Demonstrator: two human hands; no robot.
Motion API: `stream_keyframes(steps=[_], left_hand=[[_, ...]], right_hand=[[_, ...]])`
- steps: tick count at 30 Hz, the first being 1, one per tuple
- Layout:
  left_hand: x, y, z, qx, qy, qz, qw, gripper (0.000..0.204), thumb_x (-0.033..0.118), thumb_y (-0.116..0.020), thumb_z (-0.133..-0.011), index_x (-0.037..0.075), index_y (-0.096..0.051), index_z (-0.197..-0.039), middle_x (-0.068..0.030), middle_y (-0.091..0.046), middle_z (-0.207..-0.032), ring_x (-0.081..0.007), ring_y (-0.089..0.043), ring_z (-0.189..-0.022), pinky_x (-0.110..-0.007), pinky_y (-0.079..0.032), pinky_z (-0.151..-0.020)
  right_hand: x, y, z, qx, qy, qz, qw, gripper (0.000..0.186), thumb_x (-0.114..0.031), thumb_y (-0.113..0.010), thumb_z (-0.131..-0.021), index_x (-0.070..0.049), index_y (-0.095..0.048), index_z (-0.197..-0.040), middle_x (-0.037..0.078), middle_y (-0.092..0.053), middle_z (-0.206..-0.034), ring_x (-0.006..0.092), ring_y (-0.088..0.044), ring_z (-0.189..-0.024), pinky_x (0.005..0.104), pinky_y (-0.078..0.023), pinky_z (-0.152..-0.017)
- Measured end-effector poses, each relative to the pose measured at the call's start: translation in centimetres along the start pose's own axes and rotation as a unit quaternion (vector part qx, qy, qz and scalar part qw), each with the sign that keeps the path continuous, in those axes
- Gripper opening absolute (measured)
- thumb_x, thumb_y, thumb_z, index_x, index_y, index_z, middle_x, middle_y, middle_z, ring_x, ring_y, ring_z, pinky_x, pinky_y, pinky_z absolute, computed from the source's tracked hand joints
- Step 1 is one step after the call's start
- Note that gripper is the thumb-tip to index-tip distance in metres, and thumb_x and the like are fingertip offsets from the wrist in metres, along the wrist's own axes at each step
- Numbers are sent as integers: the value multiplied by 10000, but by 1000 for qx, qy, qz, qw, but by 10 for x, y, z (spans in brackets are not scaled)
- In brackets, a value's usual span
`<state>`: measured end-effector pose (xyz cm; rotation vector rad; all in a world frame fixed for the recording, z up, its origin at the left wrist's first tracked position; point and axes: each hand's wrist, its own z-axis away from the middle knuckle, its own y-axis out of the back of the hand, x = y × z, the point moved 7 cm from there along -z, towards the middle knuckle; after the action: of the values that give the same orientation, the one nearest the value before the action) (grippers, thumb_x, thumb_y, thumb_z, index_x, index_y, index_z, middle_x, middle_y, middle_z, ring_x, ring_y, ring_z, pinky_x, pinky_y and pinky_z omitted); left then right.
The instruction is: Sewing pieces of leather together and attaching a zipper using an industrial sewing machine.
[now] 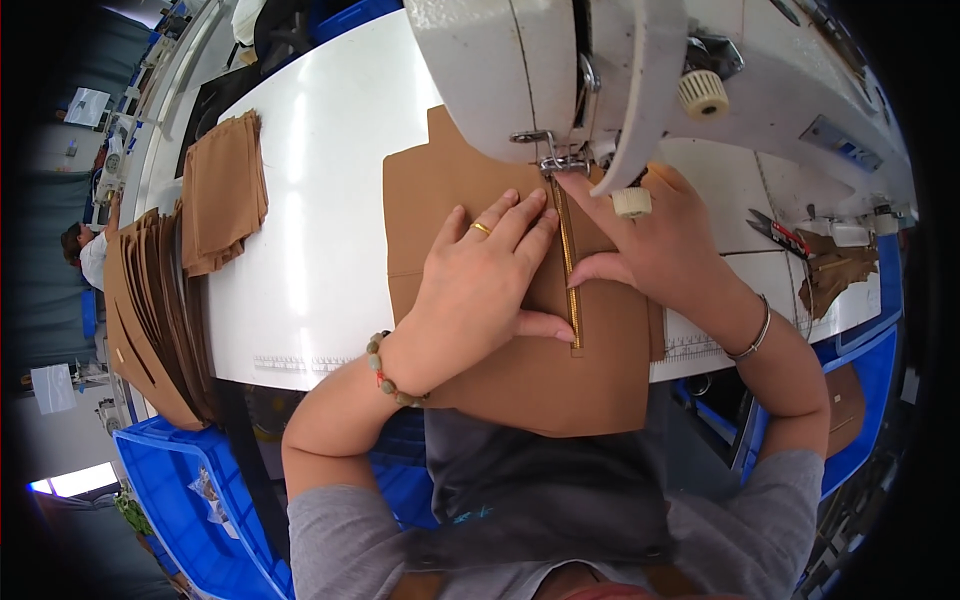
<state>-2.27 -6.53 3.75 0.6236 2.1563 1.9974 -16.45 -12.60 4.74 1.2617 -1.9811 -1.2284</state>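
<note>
Brown flat panel (600, 390), straight gold zipper (567, 245) down it, left hand (475, 275) spread flat, right hand (665, 240) splayed.

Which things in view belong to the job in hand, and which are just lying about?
In the job:
left hand and right hand, on the panel
brown panel
gold zipper, along the panel
sewing machine, foot at the zipper's far end

Seemingly just lying about, untouched:
flat brown stack, left
fanned brown stack, farther left
snips, right
crumpled brown piece, beyond the snips
</note>
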Motion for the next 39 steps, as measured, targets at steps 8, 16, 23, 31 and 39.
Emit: stream_keyframes(steps=[8,16,23,31,39], left_hand=[[9,1,9,24,-1,-10,1000,916,588,-831,-670,44,-638,-1381,-86,-617,-1459,-299,-556,-1404,-524,-444,-1138],[13,2,17,60,-13,5,998,718,509,-815,-740,94,-696,-1313,-57,-688,-1359,-275,-625,-1321,-497,-482,-1104],[-5,2,-2,75,-18,2,997,702,496,-823,-742,85,-708,-1299,-58,-693,-1357,-281,-630,-1305,-512,-471,-1112],[-22,5,-19,107,-26,31,993,703,476,-826,-754,63,-717,-1312,-68,-708,-1328,-303,-660,-1160,-477,-464,-1108],[-22,6,-19,126,-24,29,991,665,451,-846,-738,54,-752,-1263,-67,-724,-1306,-294,-670,-1123,-386,-545,-991]], right_hand=[[-5,-4,4,-51,21,-44,997,610,-512,-812,-703,-50,-730,-1093,56,-630,-978,255,-600,-966,405,-506,-888],[-16,3,15,-57,61,-109,991,703,-492,-836,-649,-28,-725,-1166,79,-648,-1207,279,-617,-1104,429,-513,-984],[-9,-9,11,-72,25,-90,993,704,-495,-833,-672,-44,-733,-1202,65,-679,-1114,272,-627,-1037,400,-527,-916],[5,-22,8,-42,-10,-82,996,652,-538,-802,-727,-97,-746,-1204,100,-655,-1007,282,-633,-956,396,-538,-821],[6,-16,7,-40,9,-115,993,662,-563,-800,-719,-105,-748,-1193,105,-645,-1016,292,-634,-956,396,-536,-807]])
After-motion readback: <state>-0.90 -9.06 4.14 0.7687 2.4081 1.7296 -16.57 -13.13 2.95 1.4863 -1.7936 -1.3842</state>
